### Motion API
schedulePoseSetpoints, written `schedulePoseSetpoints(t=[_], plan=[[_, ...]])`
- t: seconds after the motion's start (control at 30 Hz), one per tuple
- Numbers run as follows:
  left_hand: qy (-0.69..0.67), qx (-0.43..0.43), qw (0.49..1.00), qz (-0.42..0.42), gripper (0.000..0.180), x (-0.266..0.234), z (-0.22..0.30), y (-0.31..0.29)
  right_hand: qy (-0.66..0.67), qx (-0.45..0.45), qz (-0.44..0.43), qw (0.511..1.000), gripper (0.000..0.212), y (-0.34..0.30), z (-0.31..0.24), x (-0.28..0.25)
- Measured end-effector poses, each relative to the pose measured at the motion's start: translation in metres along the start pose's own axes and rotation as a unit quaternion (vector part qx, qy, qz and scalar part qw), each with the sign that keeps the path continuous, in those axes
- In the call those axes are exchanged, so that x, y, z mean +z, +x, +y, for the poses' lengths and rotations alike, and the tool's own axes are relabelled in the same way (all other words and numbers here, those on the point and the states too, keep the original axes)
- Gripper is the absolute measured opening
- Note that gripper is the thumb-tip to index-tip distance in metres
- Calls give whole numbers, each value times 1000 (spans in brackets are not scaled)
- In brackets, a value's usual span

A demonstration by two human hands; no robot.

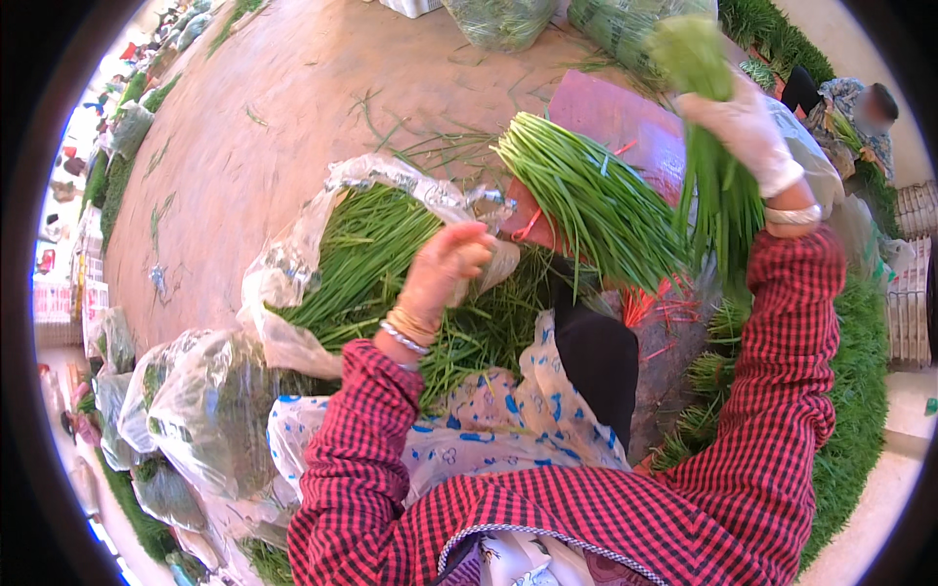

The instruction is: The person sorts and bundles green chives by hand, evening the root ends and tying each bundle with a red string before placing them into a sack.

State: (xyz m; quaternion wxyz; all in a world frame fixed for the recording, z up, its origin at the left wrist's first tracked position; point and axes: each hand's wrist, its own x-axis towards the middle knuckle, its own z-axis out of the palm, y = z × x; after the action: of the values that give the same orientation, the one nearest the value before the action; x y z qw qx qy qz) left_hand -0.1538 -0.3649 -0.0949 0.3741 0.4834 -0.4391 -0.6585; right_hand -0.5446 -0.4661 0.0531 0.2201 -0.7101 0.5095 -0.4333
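My right hand (747, 142), in a whitish glove, is closed round a bunch of green chives (718, 181) and holds it upright at the upper right. A larger bunch of chives (586, 195) lies on a reddish-purple board (625, 112), with a red tie near its pale cut ends. My left hand (447, 269) has its fingers curled together beside the rim of an open clear plastic bag (283, 259). Whatever may be in those fingers is hidden. Loose chives (376, 239) fill the bag.
Several red ties (650, 308) lie below the board. Stuffed plastic bags (210, 400) stand at left, more bags (503, 20) at the far side. Heaped greens (850, 391) line the right. Another person (860, 117) sits at the far right. Stray leaves dot the floor (254, 98).
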Motion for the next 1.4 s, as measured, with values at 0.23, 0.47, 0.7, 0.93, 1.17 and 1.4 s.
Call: schedulePoseSetpoints(t=[0.23, 0.47, 0.7, 0.93, 1.17, 1.4], plan=[[-16, 38, 991, -127, 31, 77, -26, 58, -415, 134, -197, 878, 117, 14, 78, 189], [311, 428, 845, -81, 35, 98, 40, 134, -386, 153, -202, 887, 76, 3, 138, 213], [424, 411, 807, 7, 58, 125, -8, 239, 5, -19, -113, 993, 51, -8, 164, 179], [581, 398, 710, 16, 61, 135, -13, 222, 82, 404, 191, 891, 26, -24, 246, 113], [587, 387, 710, 33, 56, 135, -18, 215, -282, 426, -177, 841, 51, 23, 229, 110], [575, 389, 719, 30, 56, 135, -21, 206, -59, 325, -6, 944, 25, 17, 241, 135]])
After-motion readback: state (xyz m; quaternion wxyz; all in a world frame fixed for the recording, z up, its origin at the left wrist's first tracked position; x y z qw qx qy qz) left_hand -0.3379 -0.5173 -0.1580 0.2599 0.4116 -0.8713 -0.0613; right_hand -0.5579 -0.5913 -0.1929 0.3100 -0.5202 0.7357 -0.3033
